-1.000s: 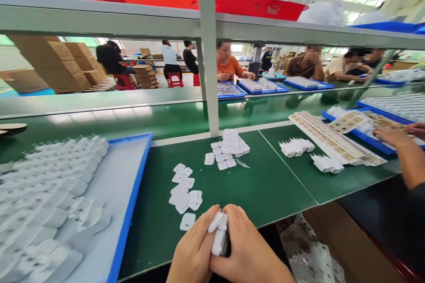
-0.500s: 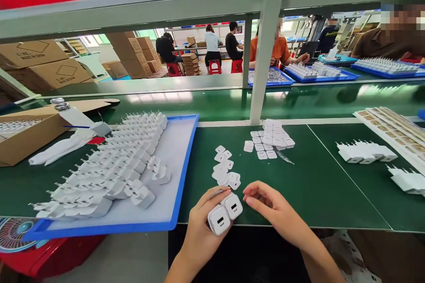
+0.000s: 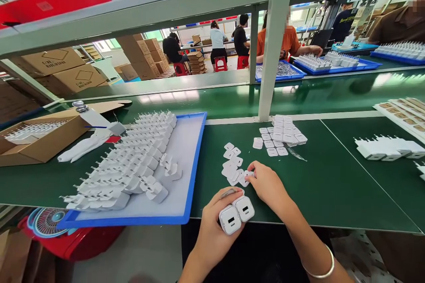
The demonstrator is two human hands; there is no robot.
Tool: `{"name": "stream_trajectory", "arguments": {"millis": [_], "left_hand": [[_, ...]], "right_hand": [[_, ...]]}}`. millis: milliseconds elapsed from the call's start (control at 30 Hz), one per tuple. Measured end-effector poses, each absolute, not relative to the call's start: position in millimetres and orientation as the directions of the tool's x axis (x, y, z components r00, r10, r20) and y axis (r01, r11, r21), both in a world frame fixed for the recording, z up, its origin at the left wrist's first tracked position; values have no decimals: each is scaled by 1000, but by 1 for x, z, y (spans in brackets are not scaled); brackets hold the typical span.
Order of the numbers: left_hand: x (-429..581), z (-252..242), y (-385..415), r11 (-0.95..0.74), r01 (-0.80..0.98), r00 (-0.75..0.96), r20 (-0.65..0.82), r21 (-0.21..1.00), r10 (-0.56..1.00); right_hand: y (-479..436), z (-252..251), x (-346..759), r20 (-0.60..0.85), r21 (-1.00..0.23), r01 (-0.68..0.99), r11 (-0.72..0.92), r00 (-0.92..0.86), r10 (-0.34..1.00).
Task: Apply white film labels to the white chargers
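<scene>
My left hand point(image 3: 210, 219) is closed around two white USB chargers point(image 3: 230, 221), held side by side with their port ends facing me. A thin greyish sliver point(image 3: 228, 192) lies along the top of that hand; I cannot make out what it is. Just beyond, my right hand point(image 3: 269, 186) pinches the edge of a small white cover plate point(image 3: 245, 179) with a port slot, at the near end of a loose row of similar plates point(image 3: 230, 166). Further back are more white plates, some laid flat and some in a stacked block point(image 3: 288, 131).
To the left, a blue-rimmed tray point(image 3: 195, 163) carries rows of white plug chargers point(image 3: 133, 163). Beyond it are a white glove point(image 3: 83, 145) and an open carton point(image 3: 43, 141). More chargers point(image 3: 387, 148) lie at right. A shelf post point(image 3: 267, 70) rises ahead; co-workers sit beyond.
My right hand has reached forward from beside the chargers to the loose plates and taken hold of one. The left hand keeps the two chargers. The view has shifted slightly.
</scene>
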State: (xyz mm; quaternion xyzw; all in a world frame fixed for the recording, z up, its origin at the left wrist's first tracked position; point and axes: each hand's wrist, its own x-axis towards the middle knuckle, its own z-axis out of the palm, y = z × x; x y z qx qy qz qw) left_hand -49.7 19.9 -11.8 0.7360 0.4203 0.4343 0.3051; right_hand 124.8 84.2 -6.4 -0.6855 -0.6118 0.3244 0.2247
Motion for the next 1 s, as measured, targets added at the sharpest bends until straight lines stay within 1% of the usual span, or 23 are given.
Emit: {"name": "stream_trajectory", "arguments": {"millis": [133, 300, 367, 400, 467, 500, 533, 600, 667, 733, 833, 1000], "left_hand": [[-45, -11, 20, -423, 358, 166, 389, 832, 906], [-40, -7, 19, -423, 364, 111, 413, 829, 904], [-38, -6, 19, -443, 367, 110, 435, 818, 894], [-37, -6, 19, -454, 373, 110, 447, 809, 888], [-35, -6, 18, -471, 394, 102, 472, 789, 876], [-33, -6, 18, -479, 406, 96, 485, 778, 869], [-32, -7, 17, -487, 416, 92, 497, 768, 863], [-30, -7, 16, -500, 434, 89, 516, 749, 852], [-29, -8, 16, -513, 452, 96, 532, 730, 841], [-28, -9, 15, -531, 468, 106, 551, 707, 828], [-28, -10, 13, -549, 484, 115, 572, 681, 812], [-26, -11, 10, -561, 492, 131, 580, 666, 804]], "right_hand": [[91, -4, 144, -245, -729, 661, -178, -9, 970], [85, 1, 171, -297, -842, 510, -176, -166, 940], [73, 1, 177, -282, -916, 355, -189, -233, 931], [66, 1, 179, -250, -948, 257, -186, -245, 937], [49, -1, 179, -173, -983, 90, -159, -195, 965], [41, -2, 178, -151, -988, 39, -147, -146, 978], [32, -3, 176, -148, -989, 6, -149, -101, 984], [17, -4, 170, -191, -975, -104, -196, -60, 980], [5, -5, 164, -236, -931, -263, -251, -86, 968], [-4, -5, 158, -252, -880, -385, -279, -121, 960], [-12, -4, 152, -251, -829, -473, -300, -165, 954], [-16, -2, 147, -231, -781, -544, -307, -204, 951]]}}
